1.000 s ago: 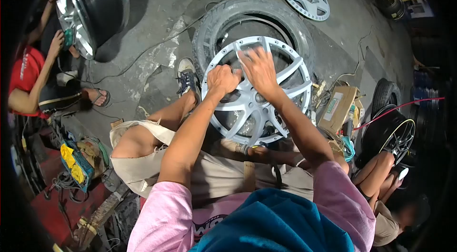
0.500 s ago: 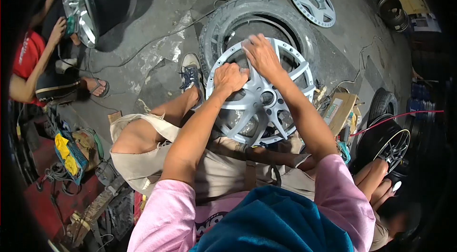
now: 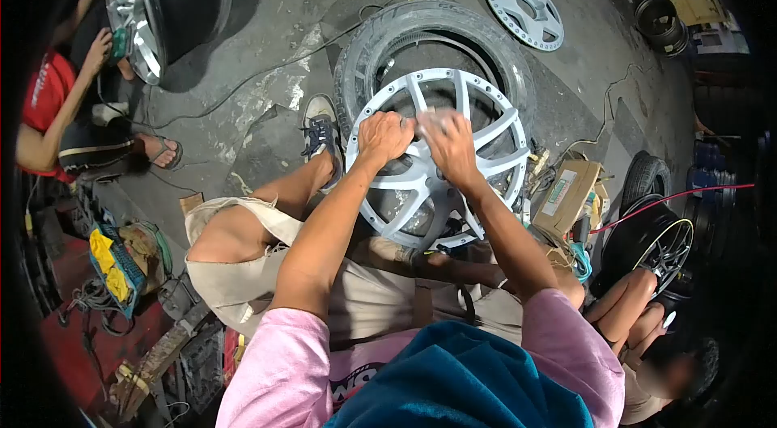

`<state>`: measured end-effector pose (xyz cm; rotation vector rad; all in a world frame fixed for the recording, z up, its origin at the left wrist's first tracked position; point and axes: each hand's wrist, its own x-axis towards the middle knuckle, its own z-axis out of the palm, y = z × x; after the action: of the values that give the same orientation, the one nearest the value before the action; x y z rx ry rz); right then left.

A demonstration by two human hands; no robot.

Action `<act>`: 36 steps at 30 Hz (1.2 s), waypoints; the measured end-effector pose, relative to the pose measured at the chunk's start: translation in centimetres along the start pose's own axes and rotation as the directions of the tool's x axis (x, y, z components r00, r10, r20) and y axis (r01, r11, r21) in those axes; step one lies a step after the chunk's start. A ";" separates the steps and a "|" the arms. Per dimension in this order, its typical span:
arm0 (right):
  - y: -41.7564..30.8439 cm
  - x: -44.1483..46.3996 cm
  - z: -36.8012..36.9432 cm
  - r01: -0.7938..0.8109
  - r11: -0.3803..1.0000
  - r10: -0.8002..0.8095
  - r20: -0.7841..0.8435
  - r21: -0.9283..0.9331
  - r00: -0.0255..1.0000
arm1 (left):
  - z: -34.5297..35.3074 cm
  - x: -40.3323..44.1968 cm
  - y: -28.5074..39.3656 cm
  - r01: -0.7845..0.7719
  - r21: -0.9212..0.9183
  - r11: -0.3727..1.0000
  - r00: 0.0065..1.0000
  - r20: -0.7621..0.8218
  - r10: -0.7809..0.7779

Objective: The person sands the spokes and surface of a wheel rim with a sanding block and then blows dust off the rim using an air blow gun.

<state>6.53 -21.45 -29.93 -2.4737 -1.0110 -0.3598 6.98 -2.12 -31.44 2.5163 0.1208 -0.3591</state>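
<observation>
A pale grey multi-spoke wheel face [image 3: 495, 130] leans in front of me, its upper part over a dusty black tyre [image 3: 356, 64] on the floor. My left hand [image 3: 387, 137] is closed with its fingers curled round an upper-left spoke. Right beside it, my right hand [image 3: 449, 143] lies over another spoke near the hub, its fingertips smeared by motion. Whether anything is under those right fingers cannot be made out. Both forearms cover parts of the lower rim.
Two more grey wheel faces, one a round disc [image 3: 524, 10], lie beyond the tyre. At left a person in a red shirt [image 3: 53, 96] works on a chrome wheel [image 3: 137, 19]. A cardboard box [image 3: 566, 197] and cables are at right, near another seated person [image 3: 627, 311].
My right hand has moved down along the wheel face toward the hub. The left hand stays on its spoke. The whole view has shifted slightly.
</observation>
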 end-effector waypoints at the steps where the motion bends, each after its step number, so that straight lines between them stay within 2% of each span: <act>1: 0.0 2.0 0.6 -0.051 0.999 0.051 -0.090 -0.004 0.995 | -0.1 0.0 0.0 -0.004 0.009 1.000 1.000 -0.002 0.004; 3: -0.4 5.4 1.3 -0.263 0.963 0.265 -0.033 0.065 0.964 | 0.2 0.0 -0.1 0.022 0.004 1.000 1.000 -0.012 -0.022; 4: -0.5 5.8 1.9 -0.293 0.951 0.301 -0.083 0.101 0.950 | 0.1 0.2 0.0 0.037 0.003 0.999 0.999 0.022 -0.037; 5: -0.7 4.7 1.6 -0.302 0.948 0.311 -0.100 0.096 0.945 | 0.2 0.1 0.2 0.018 0.012 1.000 1.000 0.023 -0.018; 7: -2.7 1.5 1.8 -0.277 0.945 0.314 -0.237 0.175 0.919 | -0.3 0.0 0.2 0.030 0.041 0.999 0.999 0.013 -0.030; 8: -4.1 -0.9 1.4 -0.280 0.950 0.307 -0.262 0.136 0.915 | -0.4 -0.2 0.2 0.000 0.015 1.000 1.000 -0.008 0.001; 12: -5.7 -5.9 0.3 -0.287 0.955 0.297 -0.274 0.076 0.915 | -1.3 -0.6 1.4 0.045 0.013 0.999 0.998 0.038 -0.046; 15: -4.6 -3.0 0.6 -0.241 0.966 0.257 -0.315 0.090 0.914 | -0.3 -0.2 0.2 -0.016 0.043 0.999 1.000 -0.018 0.016; 16: -4.3 -1.6 0.7 -0.247 0.965 0.261 -0.310 0.087 0.914 | -0.1 -0.2 -0.1 -0.040 0.033 0.999 0.999 0.002 0.040; 17: -4.0 -0.3 0.5 -0.254 0.964 0.266 -0.310 0.080 0.913 | -0.9 -0.7 0.7 0.001 0.033 0.999 0.999 0.053 -0.003; 19: -4.0 1.4 -0.1 -0.323 0.932 0.357 -0.262 0.165 0.897 | -0.8 -0.9 0.4 -0.026 0.044 0.999 0.995 0.093 0.022; 21: -4.3 0.0 -0.2 -0.339 0.936 0.350 -0.323 0.093 0.879 | 0.5 -0.9 -2.1 -0.337 0.069 0.939 0.941 0.064 0.333; 22: -4.6 -1.6 -0.3 -0.340 0.936 0.351 -0.345 0.095 0.871 | 0.0 -1.5 -2.2 -0.400 0.122 0.909 0.916 0.085 0.392; 24: -5.4 -6.3 -1.3 -0.408 0.904 0.427 -0.189 0.132 0.885 | -2.4 -4.0 -0.5 -0.432 0.122 0.894 0.902 0.048 0.429; 25: -5.3 -7.7 -2.4 -0.410 0.902 0.430 -0.198 0.132 0.881 | -3.1 -4.8 -0.3 -0.468 0.119 0.876 0.884 0.044 0.466; 27: -5.5 -10.5 -5.1 -0.365 0.870 0.356 0.090 0.330 0.930 | -4.4 -6.8 0.5 -0.494 0.139 0.858 0.869 0.047 0.492; 28: -5.1 -11.1 -6.5 -0.364 0.870 0.359 0.079 0.332 0.930 | -5.0 -7.4 0.7 -0.511 0.157 0.845 0.858 0.034 0.513; 29: -4.4 -11.4 -7.8 -0.416 0.840 0.440 0.012 0.348 0.898 | -5.5 -8.2 0.9 -0.515 0.166 0.841 0.855 0.031 0.517; 30: -3.5 -11.7 -8.9 -0.463 0.806 0.516 -0.054 0.369 0.855 | -5.8 -9.2 1.1 -0.480 0.150 0.865 0.877 0.103 0.469; 31: -2.6 -11.5 -9.9 -0.548 0.735 0.630 -0.103 0.400 0.770 | -5.7 -10.1 1.2 -0.444 0.136 0.886 0.891 0.175 0.419; 32: -1.6 -11.8 -11.4 -0.654 0.664 0.716 -0.055 0.362 0.696 | -5.3 -11.3 1.3 -0.386 0.109 0.916 0.908 0.222 0.356; 33: -1.1 -11.6 -12.8 -0.678 0.650 0.743 -0.100 0.343 0.662 | -4.5 -12.2 1.0 -0.327 0.086 0.941 0.917 0.268 0.294; 35: 0.9 -11.5 -13.5 -0.675 0.703 0.708 -0.130 0.221 0.694 | -1.0 -12.8 -1.2 -0.290 0.116 0.950 0.892 0.393 0.224; 36: 1.6 -11.3 -13.3 -0.677 0.700 0.711 -0.140 0.227 0.689 | 0.8 -13.1 -2.3 -0.269 0.082 0.960 0.869 0.450 0.205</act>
<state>-1.15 -35.72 -23.27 -2.3852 0.0463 -0.2687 -6.14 -0.82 -29.64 2.4799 -0.4047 -0.8443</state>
